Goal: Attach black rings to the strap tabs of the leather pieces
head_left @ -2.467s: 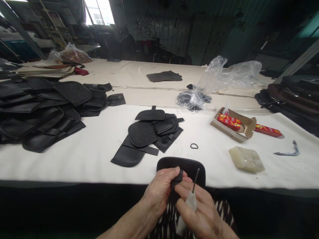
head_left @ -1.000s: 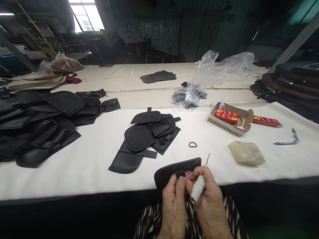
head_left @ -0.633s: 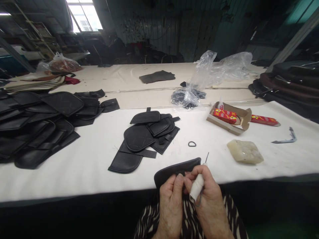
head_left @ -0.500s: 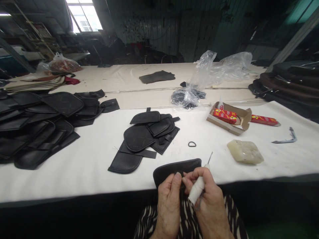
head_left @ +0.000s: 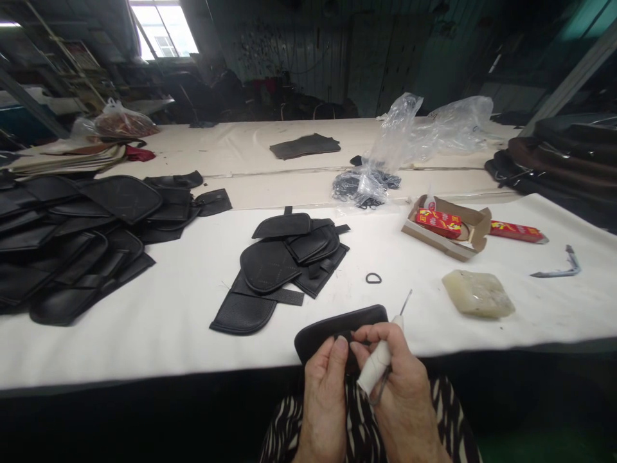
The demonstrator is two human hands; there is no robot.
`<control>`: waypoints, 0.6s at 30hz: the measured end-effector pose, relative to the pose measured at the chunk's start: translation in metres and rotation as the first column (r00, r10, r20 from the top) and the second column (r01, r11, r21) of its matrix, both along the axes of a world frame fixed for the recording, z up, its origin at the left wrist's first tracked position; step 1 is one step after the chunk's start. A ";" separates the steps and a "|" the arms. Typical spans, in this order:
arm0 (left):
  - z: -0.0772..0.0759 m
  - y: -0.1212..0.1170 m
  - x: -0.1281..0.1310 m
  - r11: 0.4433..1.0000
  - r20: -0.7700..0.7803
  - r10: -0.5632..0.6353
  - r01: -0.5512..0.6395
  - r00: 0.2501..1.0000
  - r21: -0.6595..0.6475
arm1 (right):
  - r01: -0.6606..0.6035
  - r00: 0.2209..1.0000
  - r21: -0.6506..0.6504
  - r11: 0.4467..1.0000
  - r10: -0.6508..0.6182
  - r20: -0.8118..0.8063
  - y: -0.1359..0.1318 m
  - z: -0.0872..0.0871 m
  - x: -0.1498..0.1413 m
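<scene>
Together, the person's left hand [head_left: 325, 402] and right hand [head_left: 400, 379] work just above the near edge of the bench [head_left: 144, 347]. The left hand is closed on a rounded black leather panel [head_left: 337, 326], pinching it between thumb and fingers, while the panel's lower part is hidden behind both hands. The right hand is closed around an awl [head_left: 375, 366] with a white-wrapped handle, its thin metal point [head_left: 407, 298] angled up and away from the leather. The two hands nearly touch.

Ahead of them lies a small dark D-ring [head_left: 370, 278], and left of it sits an overlapping group of black leather pieces [head_left: 270, 270]. A larger heap of similar pieces [head_left: 62, 251] fills the bench's left side. To the right are a pale translucent block [head_left: 477, 294], an opened cardboard box [head_left: 446, 243] holding a red packet [head_left: 438, 223], a second red packet [head_left: 518, 231] and a bent metal blade [head_left: 562, 271]. Farther back, a clear plastic bag [head_left: 380, 154] holds dark rings.
</scene>
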State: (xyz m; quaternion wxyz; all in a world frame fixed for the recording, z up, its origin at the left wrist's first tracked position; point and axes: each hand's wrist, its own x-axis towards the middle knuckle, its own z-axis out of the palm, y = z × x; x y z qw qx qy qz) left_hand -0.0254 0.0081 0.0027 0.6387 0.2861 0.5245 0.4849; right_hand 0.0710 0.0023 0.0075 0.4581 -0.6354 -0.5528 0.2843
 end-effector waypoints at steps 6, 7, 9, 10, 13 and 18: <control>-0.001 -0.002 0.002 0.999 0.039 -0.017 0.018 0.999 -0.030 | -0.021 0.999 -0.068 0.997 0.023 0.027 0.001 0.000 -0.002; -0.001 -0.002 0.002 0.999 0.039 -0.015 0.016 0.999 -0.037 | -0.027 0.999 -0.075 0.997 0.029 0.025 0.001 0.001 -0.002; -0.001 -0.003 0.002 0.999 0.042 -0.009 0.011 0.999 -0.051 | -0.035 0.999 -0.091 0.995 0.036 0.007 0.002 0.003 -0.001; -0.001 -0.003 0.001 0.999 0.048 -0.007 0.010 0.999 -0.054 | -0.041 0.999 -0.099 0.994 0.040 -0.005 0.002 0.003 -0.001; 0.001 -0.002 -0.001 0.998 0.092 -0.010 0.015 0.996 -0.056 | -0.053 0.998 -0.110 0.993 0.050 -0.025 0.001 0.005 0.000; 0.007 -0.001 -0.003 0.995 0.236 -0.003 0.027 0.972 -0.097 | -0.059 0.998 -0.099 0.993 0.059 -0.001 0.001 0.005 0.000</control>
